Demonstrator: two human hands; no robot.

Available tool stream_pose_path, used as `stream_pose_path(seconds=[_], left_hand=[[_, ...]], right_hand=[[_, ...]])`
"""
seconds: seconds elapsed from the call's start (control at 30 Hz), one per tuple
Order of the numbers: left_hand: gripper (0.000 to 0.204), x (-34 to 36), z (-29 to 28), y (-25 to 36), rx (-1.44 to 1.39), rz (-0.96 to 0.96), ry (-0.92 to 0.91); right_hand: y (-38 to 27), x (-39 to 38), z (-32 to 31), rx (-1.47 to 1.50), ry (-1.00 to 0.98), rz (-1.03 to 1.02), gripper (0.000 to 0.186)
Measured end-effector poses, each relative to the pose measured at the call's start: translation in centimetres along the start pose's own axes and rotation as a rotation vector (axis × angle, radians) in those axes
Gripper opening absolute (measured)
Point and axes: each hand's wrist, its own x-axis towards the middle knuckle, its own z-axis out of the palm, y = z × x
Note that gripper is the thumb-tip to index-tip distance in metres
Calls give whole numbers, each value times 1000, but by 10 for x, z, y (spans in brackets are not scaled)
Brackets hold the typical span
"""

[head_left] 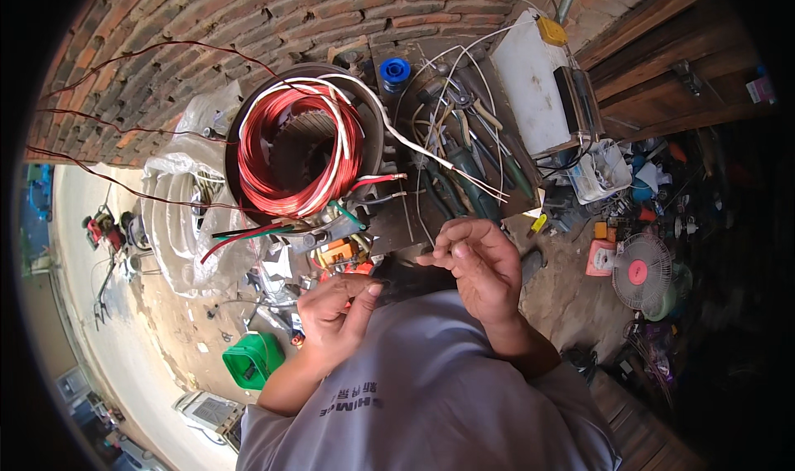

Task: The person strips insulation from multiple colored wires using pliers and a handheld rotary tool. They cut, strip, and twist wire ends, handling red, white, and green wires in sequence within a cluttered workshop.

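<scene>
A motor stator [302, 144] wound with red copper wire [273, 152] stands on a dark workbench [397, 222], with white sleeved leads [397, 131] running off it. My left hand [335, 309] is curled low near my chest, thumb against the fingers; what it pinches is too small to tell. My right hand [476, 264] is raised beside it, fingertips pinched on a thin white lead that runs up toward the stator. Red and green leads [248, 235] hang from the stator's lower edge.
Pliers and screwdrivers [464, 156] lie on the bench, with a blue spool [395, 71] and a white box [534, 82] behind. Brick wall behind. A small fan [642, 272], a green container [252, 359] and clutter sit on the ground.
</scene>
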Motion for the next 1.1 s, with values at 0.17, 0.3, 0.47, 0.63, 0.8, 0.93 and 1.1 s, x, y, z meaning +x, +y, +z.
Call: stream_pose_path(seconds=[0.17, 0.3, 0.47, 0.63, 0.8, 0.93, 1.1], left_hand=[[8, -21, -1, -8, 13, -109, 67], [17, -53, -16, -28, -100, -467, 159], [37, -153, -66, -183, 631, -998, -233], [49, -126, -84, -105, 486, -904, -603], [41, -7, -104, 5, -162, -357, -418], [24, 77, -76, 56, -259, 41, -191], [17, 151, -40, 76, 341, 154, -402]], right_hand=[[-2, 9, -1, -97, -139, -126, 16], [-10, 13, -3, -303, -280, -257, 14], [-14, 19, -13, -450, -343, -317, 13], [-30, 15, -26, -466, -89, -588, 16], [-78, 42, -2, -992, -2, -720, 33], [-78, 54, 7, -1165, -62, -603, 28], [-66, 44, 18, -1226, 31, -476, 15]])
